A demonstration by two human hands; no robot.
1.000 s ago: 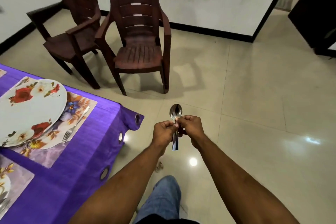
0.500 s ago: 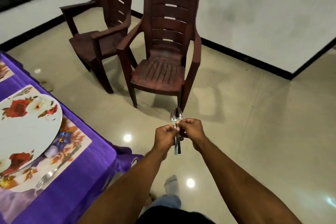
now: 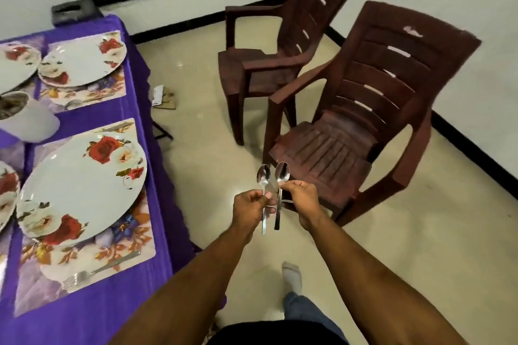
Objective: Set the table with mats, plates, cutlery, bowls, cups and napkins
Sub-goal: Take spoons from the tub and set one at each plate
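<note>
Change: a moment ago I saw the spoons bunched as one; now they fan apart, and the view has swung back onto the set places.
Left hand [image 3: 252, 206]: fingers pinched on the left spoon [image 3: 263, 176], held upright over the floor.
Right hand [image 3: 301, 199]: fingers pinched on the right spoon [image 3: 281, 173], just beside the first.
Surface [image 3: 131, 297]: purple cloth; the near mat [image 3: 131, 244] carries a plate [image 3: 81, 185] and a fork [image 3: 95, 272], with no spoon that I can see.
Meaning: I judge one spoon is being singled out for that place.
</note>
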